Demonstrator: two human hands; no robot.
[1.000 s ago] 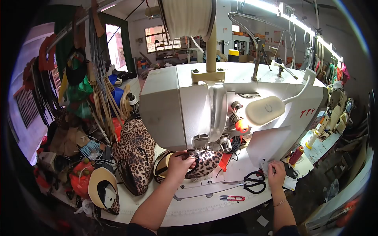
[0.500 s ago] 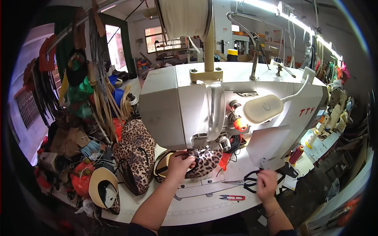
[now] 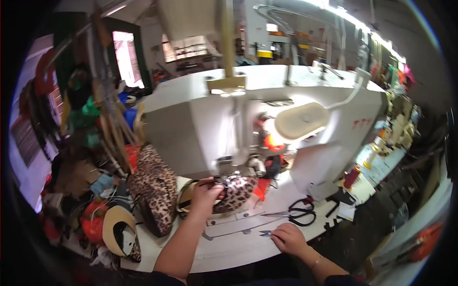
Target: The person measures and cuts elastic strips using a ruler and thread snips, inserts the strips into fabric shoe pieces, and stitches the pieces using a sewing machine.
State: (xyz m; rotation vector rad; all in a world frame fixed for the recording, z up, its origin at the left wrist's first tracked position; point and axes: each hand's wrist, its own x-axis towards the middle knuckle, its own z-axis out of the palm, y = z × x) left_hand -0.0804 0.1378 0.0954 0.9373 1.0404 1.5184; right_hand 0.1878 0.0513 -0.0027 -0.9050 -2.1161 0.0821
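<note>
Left hand [image 3: 204, 198]: we grip curved leopard-print fabric [image 3: 238, 194], likely steadying it at the white metal sewing machine [image 3: 174, 136].
Right hand [image 3: 289, 238]: over small silver pointed snips [image 3: 265, 233], grip unclear.

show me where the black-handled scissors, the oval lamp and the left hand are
black-handled scissors [image 3: 290, 214]: head view, where blades meet handles
oval lamp [image 3: 301, 121]: head view, middle of its pale casing
left hand [image 3: 208, 193]: head view, back of the hand

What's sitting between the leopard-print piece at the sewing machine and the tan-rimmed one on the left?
In the head view, a larger leopard-print bundle sits between the piece at the machine and the tan-rimmed one.
</note>
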